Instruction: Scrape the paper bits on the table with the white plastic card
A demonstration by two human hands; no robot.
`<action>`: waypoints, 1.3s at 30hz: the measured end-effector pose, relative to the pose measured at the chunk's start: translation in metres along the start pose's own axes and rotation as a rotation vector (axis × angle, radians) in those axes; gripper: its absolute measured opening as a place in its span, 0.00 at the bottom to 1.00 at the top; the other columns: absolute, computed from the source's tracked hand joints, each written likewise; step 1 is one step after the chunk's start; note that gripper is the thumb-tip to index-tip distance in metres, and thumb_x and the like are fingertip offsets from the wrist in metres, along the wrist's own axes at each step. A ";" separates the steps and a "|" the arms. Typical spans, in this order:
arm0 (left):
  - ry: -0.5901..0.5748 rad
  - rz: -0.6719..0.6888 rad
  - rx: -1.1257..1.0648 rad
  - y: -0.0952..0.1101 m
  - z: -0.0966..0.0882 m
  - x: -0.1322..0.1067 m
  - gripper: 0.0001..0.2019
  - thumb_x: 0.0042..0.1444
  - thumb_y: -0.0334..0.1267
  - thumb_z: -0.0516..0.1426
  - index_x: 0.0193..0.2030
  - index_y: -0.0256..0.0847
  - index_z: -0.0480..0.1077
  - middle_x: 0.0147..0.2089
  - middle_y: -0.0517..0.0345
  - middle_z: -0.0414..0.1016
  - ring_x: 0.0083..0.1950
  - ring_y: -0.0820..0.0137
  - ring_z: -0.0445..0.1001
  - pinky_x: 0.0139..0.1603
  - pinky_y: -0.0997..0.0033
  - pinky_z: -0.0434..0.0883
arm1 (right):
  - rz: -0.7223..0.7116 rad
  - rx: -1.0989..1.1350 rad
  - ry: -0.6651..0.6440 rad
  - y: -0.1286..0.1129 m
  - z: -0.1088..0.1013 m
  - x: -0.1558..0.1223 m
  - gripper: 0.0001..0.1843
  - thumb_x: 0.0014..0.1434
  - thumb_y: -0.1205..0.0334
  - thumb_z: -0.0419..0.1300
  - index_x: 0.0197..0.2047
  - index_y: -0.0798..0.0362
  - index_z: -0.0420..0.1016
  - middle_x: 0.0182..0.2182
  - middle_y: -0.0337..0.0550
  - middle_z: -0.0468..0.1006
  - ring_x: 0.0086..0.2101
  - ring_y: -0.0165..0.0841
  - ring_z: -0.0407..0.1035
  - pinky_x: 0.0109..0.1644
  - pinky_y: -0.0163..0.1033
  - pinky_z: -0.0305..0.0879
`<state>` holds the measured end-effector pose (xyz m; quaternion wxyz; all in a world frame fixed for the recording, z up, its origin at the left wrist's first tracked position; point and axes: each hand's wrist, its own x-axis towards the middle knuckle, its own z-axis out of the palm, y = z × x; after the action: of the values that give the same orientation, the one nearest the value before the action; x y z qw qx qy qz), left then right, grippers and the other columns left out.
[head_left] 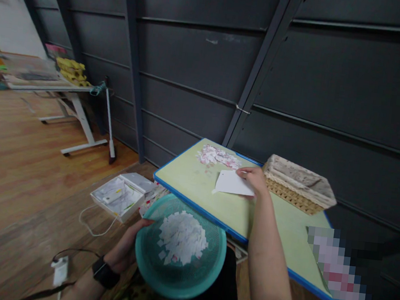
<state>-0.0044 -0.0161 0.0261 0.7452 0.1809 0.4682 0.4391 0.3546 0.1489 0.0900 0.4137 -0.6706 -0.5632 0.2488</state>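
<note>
My left hand (127, 247) grips the left rim of a teal round basket (185, 283), held below the near edge of the table. A heap of small white paper scraps (182, 237) lies inside it. My right hand (254, 179) reaches over the pale green table (189, 180) with a blue edge and holds a flat white card (233, 183) against the tabletop. Just beyond the card lies a scatter of pink and white paper bits (218, 157).
A woven wicker basket (299, 184) stands on the table right of my right hand. An open white box (117, 197) and a cable with a plug (60, 269) lie on the wooden floor at the left. A white-legged table (78, 107) stands farther left by the dark wall.
</note>
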 end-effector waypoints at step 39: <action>-0.016 0.002 -0.036 -0.005 -0.008 0.007 0.04 0.51 0.32 0.58 0.27 0.35 0.72 0.21 0.57 0.79 0.22 0.71 0.76 0.26 0.73 0.74 | -0.284 -0.226 0.381 -0.022 0.040 -0.003 0.24 0.53 0.47 0.53 0.42 0.56 0.79 0.38 0.54 0.79 0.38 0.43 0.71 0.42 0.43 0.61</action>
<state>-0.0079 -0.0141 0.0150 0.7516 0.1712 0.4541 0.4468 0.3099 0.1574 0.0867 0.4656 -0.6613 -0.5880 -0.0070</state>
